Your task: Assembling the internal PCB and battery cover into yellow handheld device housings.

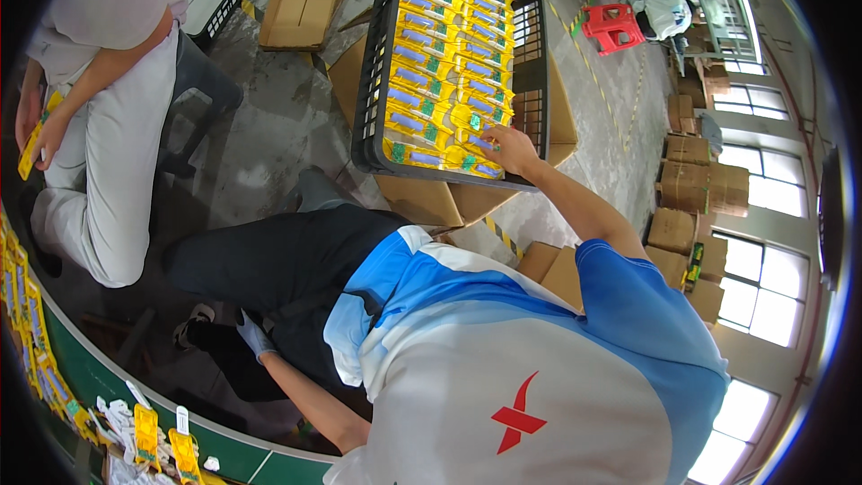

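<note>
My bare right hand (512, 149) reaches into a black plastic crate (363, 117), its fingers closed at the edge of a small yellow pack (473, 119) in the near part of the right row. Similar yellow packs, each with a blue-violet strip and a green mark, lie in two overlapping columns inside. Thumb and fingertips are partly hidden against the pack. Low down, my left hand (255, 338), in a pale glove, rests against my dark trouser leg with its fingers stretched along it; the fingertips are hard to make out.
An open carton (458, 202) stands under the crate. Left, a seated person (108, 126) holds a yellow pack (36, 145). A green-topped table (224, 449) curves along the lower left, bearing yellow packs and white pieces. Another carton (301, 4) and a red stool (612, 29) stand farther off.
</note>
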Tool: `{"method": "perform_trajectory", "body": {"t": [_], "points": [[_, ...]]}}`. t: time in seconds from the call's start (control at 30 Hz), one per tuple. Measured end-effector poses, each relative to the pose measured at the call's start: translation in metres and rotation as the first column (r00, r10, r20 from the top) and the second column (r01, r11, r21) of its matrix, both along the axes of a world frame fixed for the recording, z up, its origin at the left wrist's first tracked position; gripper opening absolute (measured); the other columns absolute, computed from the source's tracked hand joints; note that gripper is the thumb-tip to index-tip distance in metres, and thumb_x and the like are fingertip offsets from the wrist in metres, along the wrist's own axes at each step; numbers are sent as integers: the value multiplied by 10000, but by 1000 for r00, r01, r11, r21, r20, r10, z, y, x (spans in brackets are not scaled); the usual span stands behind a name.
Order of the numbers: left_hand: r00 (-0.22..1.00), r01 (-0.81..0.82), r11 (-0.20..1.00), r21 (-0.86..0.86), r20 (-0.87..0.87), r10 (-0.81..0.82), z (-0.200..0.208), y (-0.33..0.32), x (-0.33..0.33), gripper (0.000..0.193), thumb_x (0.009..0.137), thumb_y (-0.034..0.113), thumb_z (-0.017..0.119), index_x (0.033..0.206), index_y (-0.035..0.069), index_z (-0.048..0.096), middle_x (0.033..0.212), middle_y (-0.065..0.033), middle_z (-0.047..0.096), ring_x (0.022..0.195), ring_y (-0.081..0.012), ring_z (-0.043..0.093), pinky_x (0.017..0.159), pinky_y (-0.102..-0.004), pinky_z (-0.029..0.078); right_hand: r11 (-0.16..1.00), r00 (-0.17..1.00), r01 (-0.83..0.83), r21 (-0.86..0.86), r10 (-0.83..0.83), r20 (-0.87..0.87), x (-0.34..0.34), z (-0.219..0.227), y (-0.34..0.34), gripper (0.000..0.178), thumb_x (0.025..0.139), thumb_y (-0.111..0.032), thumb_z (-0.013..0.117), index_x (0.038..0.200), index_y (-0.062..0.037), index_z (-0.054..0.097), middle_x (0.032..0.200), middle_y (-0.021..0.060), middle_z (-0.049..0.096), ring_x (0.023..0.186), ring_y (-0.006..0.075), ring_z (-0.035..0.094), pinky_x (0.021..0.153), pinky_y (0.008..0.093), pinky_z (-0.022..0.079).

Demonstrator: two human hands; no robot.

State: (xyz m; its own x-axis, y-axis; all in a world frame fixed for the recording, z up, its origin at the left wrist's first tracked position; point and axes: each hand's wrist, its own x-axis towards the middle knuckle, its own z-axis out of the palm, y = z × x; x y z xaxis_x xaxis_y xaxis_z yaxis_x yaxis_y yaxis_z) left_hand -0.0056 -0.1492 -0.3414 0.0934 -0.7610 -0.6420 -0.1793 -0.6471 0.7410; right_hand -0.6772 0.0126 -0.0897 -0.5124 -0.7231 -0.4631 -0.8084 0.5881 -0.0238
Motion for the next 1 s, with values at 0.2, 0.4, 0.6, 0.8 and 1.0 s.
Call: {"method": "perform_trajectory", "body": {"t": [0.2,0.4,0.6,0.8,1.0], "points": [[1000,1,1000,5,-4,-1,3,-1,-5,463,978,309,564,1233,-77,583,1202,-93,635,1054,-194,595,894,-330,460,998,997,-66,-10,67,25,0,1,6,434,844,-364,703,1210,-140,633,1259,96,588,1071,312,617,903,416,510],[999,26,1000,8,22,-26,3,-2,-4,484,971,314,572,1261,-74,567,1219,-94,627,1072,-196,589,906,-333,457,985,981,-175,6,175,-87,0,-5,1,419,845,-397,696,1169,-136,646,1216,89,616,1013,315,628,874,429,504],[1000,-14,1000,-2,11,14,6,-1,-6,467,985,312,561,1251,-72,577,1205,-84,630,1035,-171,585,885,-316,460,992,995,-103,-67,101,-22,1,-2,5,425,839,-397,699,1169,-136,640,1182,96,627,1017,329,623,880,429,498],[999,-43,999,19,23,43,1,5,-1,501,979,315,568,1290,-77,542,1255,-113,606,1097,-199,575,918,-333,450,959,979,-182,-219,198,51,17,20,2,522,772,-367,754,1213,-129,610,1172,126,571,1131,328,552,972,418,452],[997,-44,999,-7,58,45,1,-1,-7,501,971,315,582,1270,-85,543,1222,-130,617,1051,-215,593,895,-338,465,941,949,-301,-157,312,51,13,-3,11,480,712,-328,813,1128,-135,671,1094,87,567,1071,290,566,953,401,454]]}}
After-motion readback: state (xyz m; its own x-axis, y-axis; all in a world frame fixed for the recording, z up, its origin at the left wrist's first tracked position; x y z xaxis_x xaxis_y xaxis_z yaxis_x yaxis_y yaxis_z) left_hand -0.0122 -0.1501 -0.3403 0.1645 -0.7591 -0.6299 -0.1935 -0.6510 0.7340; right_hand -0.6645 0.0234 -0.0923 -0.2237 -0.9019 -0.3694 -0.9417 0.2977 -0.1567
